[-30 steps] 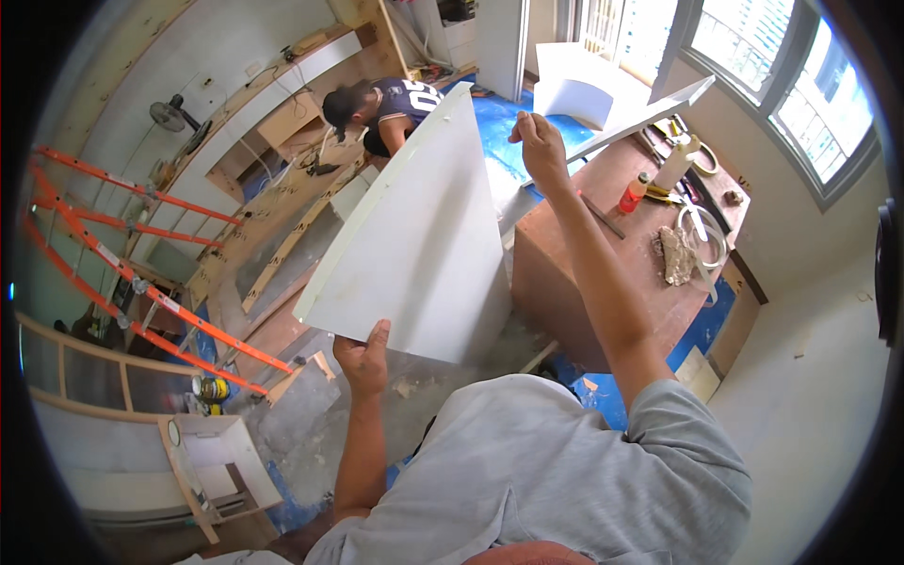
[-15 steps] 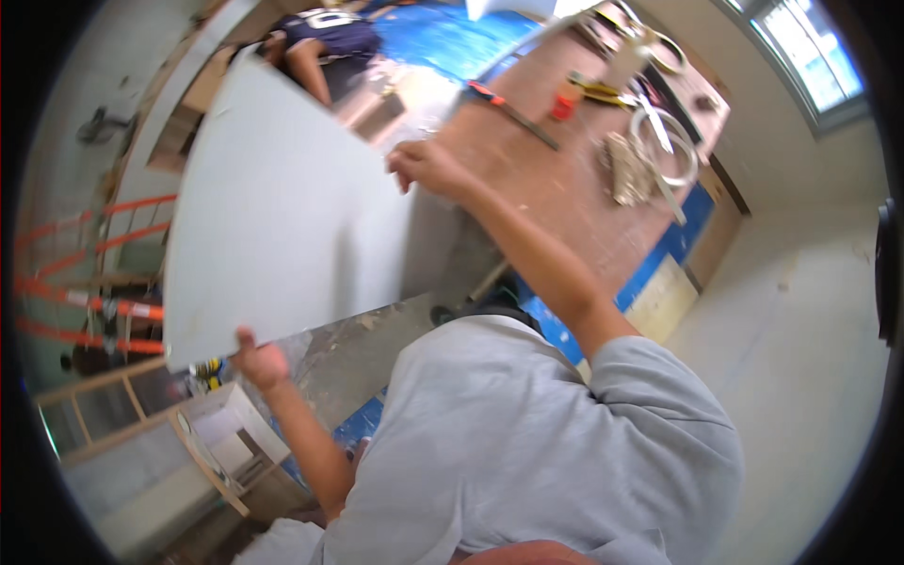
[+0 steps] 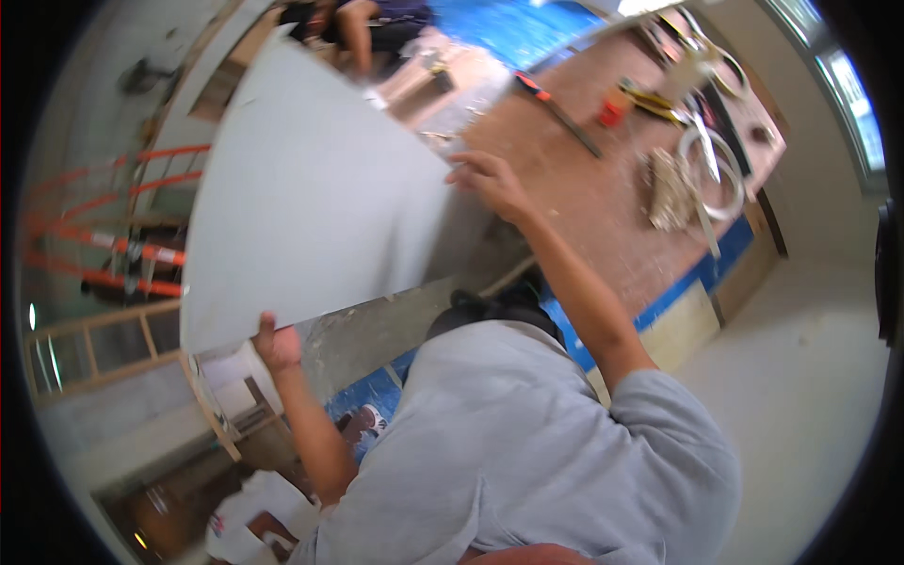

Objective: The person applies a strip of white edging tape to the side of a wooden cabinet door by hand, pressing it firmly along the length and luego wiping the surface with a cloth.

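A large pale grey flat panel fills the middle left of the head view, held up off the floor. My left hand grips its lower edge near the bottom corner. My right hand holds its right edge, fingers curled over it. I wear a grey sweatshirt, and both forearms are bare. The panel hides much of the floor behind it.
A brown workbench on the right carries a coil of white cable, a long straight tool and a small red item. An orange ladder stands at left. Another person crouches at the top. Blue sheeting covers the floor there.
The view has swung and tilted, so the bench now sits higher right. The panel has shifted left across the picture, with both hands keeping hold of its edges.
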Demonstrator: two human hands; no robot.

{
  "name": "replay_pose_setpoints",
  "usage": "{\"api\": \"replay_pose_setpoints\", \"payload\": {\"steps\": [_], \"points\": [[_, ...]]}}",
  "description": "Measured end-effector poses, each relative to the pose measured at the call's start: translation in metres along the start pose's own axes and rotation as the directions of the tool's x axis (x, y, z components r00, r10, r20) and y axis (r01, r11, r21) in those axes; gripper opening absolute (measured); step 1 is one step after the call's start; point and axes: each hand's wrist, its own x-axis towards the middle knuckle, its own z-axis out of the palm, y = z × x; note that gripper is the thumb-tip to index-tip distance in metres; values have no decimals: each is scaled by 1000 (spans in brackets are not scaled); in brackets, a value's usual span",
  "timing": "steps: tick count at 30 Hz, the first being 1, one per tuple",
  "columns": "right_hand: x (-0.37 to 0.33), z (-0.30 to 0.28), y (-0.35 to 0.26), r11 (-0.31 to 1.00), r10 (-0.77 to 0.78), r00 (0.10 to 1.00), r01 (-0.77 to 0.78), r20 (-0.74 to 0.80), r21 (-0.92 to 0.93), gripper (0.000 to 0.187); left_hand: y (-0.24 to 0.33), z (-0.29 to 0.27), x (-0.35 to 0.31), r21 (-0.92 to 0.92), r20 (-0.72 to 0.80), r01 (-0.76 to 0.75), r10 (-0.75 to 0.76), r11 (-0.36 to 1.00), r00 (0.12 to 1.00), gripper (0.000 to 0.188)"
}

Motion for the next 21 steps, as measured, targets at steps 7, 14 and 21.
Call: {"api": "replay_pose_setpoints", "payload": {"steps": [7,14,21], "points": [[54,70,-113,964,-251,967,253,33,-76,48,5,28,-13,56,89,-73,68,996,994,73],[103,92,-101,970,-243,966,239,-91,-52,53,-3,26,-5,126,204,-107,80,986,976,63],[-26,181,-265,653,-706,641,754,302,-73,34,-38,-18,3,405,284,27,-154,914,946,44]]}}
